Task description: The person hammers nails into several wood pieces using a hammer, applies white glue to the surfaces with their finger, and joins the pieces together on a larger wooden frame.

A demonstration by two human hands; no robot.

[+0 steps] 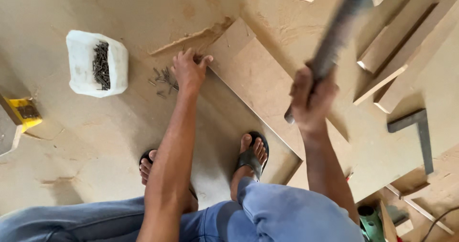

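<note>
My left hand [189, 71] rests on the dusty floor at the corner of a flat brown board [258, 84], fingers curled down beside a small scatter of dark nails [162, 79]. Whether it pinches a nail I cannot tell. My right hand [311, 98] is raised above the board and grips the handle of a hammer [337, 36], blurred, its head out of view at the top. I squat with both feet in dark sandals [251, 158] at the board's near edge.
A white tub [76, 65] of nails sits on the floor at left, with a yellow-tipped object [24, 113] at the far left. Wooden strips and panels [392, 65] lie at right, beside a metal square [420, 132]. A green tool [370, 220] is at bottom right.
</note>
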